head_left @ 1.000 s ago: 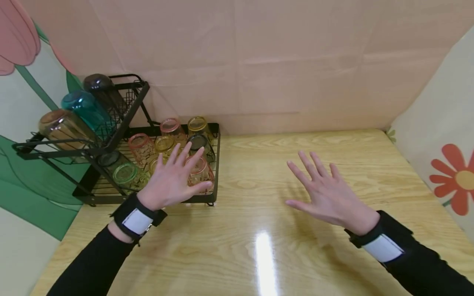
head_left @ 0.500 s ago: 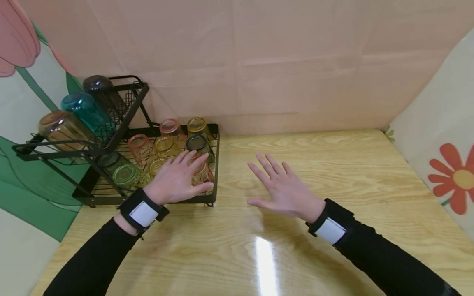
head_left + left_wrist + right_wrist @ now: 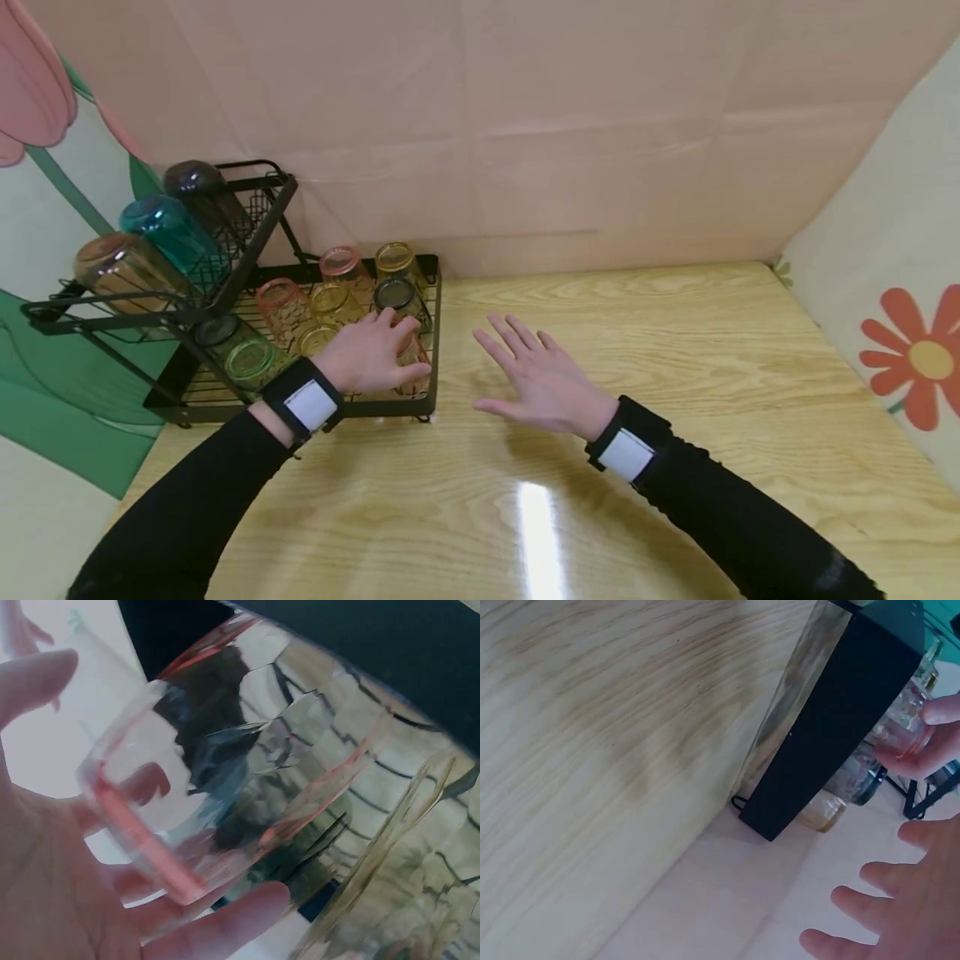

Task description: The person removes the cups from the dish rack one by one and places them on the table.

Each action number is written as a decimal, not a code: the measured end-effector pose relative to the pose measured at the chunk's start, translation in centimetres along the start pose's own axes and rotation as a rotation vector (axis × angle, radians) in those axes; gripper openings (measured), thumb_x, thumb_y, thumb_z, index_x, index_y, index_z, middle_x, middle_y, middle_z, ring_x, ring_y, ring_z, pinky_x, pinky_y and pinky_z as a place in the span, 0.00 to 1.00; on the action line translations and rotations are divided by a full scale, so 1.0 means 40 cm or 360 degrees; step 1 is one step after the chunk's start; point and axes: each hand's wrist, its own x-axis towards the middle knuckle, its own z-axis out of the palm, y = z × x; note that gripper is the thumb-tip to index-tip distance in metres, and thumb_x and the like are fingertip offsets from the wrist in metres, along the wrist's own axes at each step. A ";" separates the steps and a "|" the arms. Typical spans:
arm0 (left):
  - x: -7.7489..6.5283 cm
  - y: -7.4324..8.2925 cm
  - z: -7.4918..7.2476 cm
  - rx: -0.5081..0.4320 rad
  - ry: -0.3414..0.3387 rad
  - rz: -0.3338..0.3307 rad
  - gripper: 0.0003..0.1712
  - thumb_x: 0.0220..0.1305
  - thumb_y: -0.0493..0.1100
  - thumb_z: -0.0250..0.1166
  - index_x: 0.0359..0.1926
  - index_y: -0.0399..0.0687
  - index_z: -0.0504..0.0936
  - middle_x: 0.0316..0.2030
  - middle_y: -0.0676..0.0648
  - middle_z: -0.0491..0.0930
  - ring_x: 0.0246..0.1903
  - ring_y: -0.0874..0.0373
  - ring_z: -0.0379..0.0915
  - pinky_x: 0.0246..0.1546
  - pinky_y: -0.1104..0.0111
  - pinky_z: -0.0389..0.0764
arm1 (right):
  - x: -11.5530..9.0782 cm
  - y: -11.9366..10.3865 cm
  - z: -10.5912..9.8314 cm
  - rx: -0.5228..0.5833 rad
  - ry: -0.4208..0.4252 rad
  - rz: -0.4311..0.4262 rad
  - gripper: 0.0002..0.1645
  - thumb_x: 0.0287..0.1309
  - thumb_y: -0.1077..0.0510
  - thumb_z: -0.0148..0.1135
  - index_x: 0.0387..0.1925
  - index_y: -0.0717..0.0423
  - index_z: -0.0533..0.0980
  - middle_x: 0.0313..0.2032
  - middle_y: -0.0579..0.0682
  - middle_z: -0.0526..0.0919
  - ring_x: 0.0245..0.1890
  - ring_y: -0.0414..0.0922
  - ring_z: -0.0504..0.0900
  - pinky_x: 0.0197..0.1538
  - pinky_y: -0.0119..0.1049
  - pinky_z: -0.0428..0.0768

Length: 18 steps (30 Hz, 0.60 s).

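Fingers (image 3: 225,921) apart, left hand (image 3: 363,354) and right hand (image 3: 543,385); pink glass (image 3: 232,776), gripped askew, could knock dark glass (image 3: 397,295) at its twelve o'clock.

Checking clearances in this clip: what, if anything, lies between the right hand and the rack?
Nothing lies there: in the head view, only a bare strip of table shows between the right hand and the rack.
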 end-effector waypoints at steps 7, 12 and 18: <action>0.010 -0.011 0.023 -0.0028 0.0104 0.0060 0.34 0.58 0.61 0.68 0.55 0.45 0.71 0.36 0.41 0.68 0.30 0.48 0.69 0.22 0.61 0.73 | 0.040 -0.024 0.023 0.0107 0.0085 0.0005 0.55 0.60 0.23 0.46 0.77 0.50 0.47 0.74 0.58 0.50 0.71 0.58 0.54 0.63 0.60 0.64; 0.014 -0.021 0.035 -0.0049 0.0225 0.0156 0.32 0.51 0.58 0.75 0.48 0.44 0.72 0.32 0.44 0.68 0.25 0.52 0.67 0.20 0.63 0.71 | 0.075 -0.057 0.043 0.0311 0.0147 0.0036 0.57 0.59 0.29 0.55 0.77 0.50 0.43 0.73 0.58 0.52 0.68 0.58 0.59 0.61 0.57 0.68; 0.017 -0.023 0.019 -0.0089 0.0220 0.0220 0.32 0.50 0.56 0.76 0.48 0.43 0.75 0.31 0.46 0.68 0.25 0.55 0.66 0.21 0.66 0.71 | 0.103 -0.091 0.057 0.0448 0.0244 0.0055 0.57 0.60 0.30 0.55 0.77 0.49 0.40 0.74 0.56 0.48 0.70 0.54 0.56 0.64 0.53 0.65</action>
